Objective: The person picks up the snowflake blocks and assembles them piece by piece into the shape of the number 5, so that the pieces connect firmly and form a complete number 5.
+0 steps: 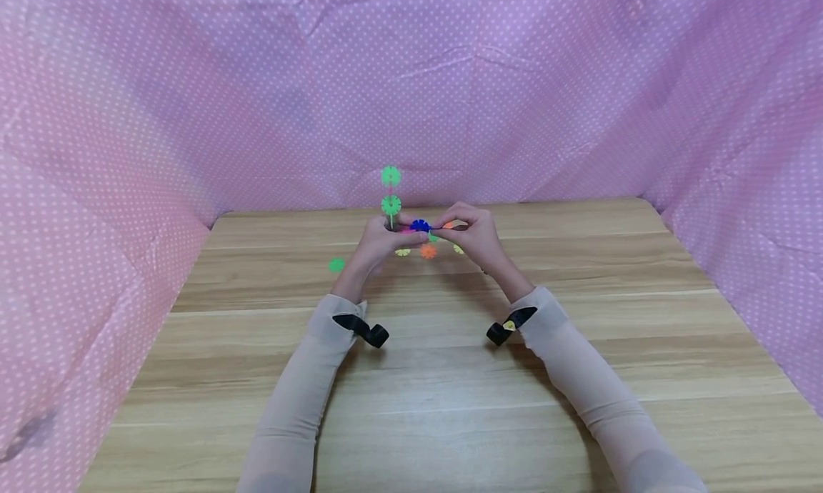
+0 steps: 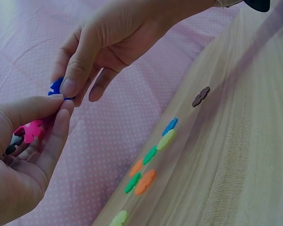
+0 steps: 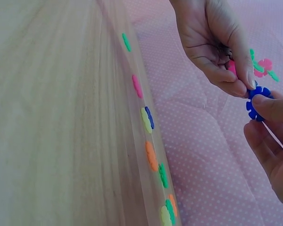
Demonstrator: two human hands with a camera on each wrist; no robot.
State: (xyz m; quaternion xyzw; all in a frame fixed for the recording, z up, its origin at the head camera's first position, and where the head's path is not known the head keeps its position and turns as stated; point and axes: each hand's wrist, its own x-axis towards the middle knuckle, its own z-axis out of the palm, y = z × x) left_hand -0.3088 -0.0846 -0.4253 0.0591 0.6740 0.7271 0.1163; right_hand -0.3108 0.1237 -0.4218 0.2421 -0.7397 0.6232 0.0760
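Note:
Both hands meet above the far part of the table. In my left hand (image 1: 378, 244) is a chain of notched plastic discs, with a green disc (image 1: 391, 176) at its top and a second green disc lower down. A pink disc (image 2: 32, 130) of the chain shows behind the left thumb. The left thumb and fingers pinch this chain close to a blue notched disc (image 3: 253, 112). My right hand (image 1: 479, 237) pinches the blue disc between thumb and fingers, its fingertips right at the left ones. More blue shows between the fingertips, partly hidden by them.
Loose discs lie along the far part of the wooden table (image 1: 424, 379): a green one (image 1: 336, 265) at the left, an orange one (image 1: 428, 251) below the hands, a pink one (image 3: 137, 86), a brown one (image 2: 201, 96) and several others. Pink dotted cloth (image 1: 411, 86) surrounds the table.

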